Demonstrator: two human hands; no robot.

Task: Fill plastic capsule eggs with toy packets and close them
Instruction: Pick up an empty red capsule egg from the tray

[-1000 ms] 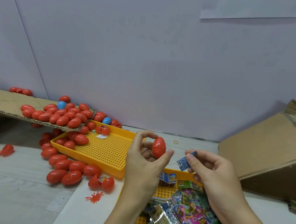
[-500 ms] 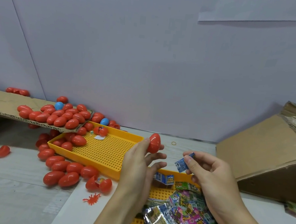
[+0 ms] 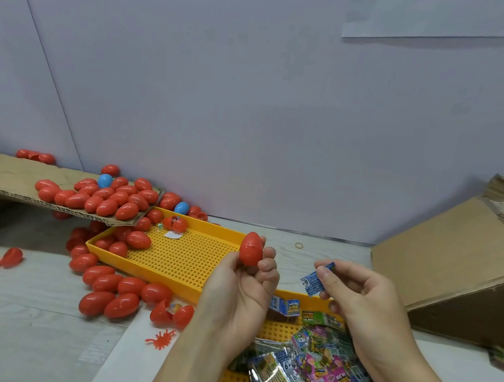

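My left hand (image 3: pixel 239 291) holds a closed red capsule egg (image 3: pixel 251 249) at its fingertips, over the right edge of a yellow perforated tray (image 3: pixel 182 261). My right hand (image 3: pixel 357 296) pinches a small blue toy packet (image 3: pixel 313 281) between thumb and forefinger, to the right of the egg and apart from it. Below both hands, a pile of colourful toy packets (image 3: pixel 313 369) lies in a second yellow tray (image 3: pixel 274 330).
Many closed red eggs (image 3: pixel 106 281) lie left of the tray and on a cardboard flap (image 3: pixel 5 179), with two blue ones among them. Opened egg halves (image 3: pixel 171 314) and a small red toy (image 3: pixel 161 339) lie near the front. A cardboard box (image 3: pixel 453 265) stands at right.
My left hand has turned and stretched leftward, carrying the red egg from in front of me toward the yellow tray. My right hand keeps the blue packet almost in place.
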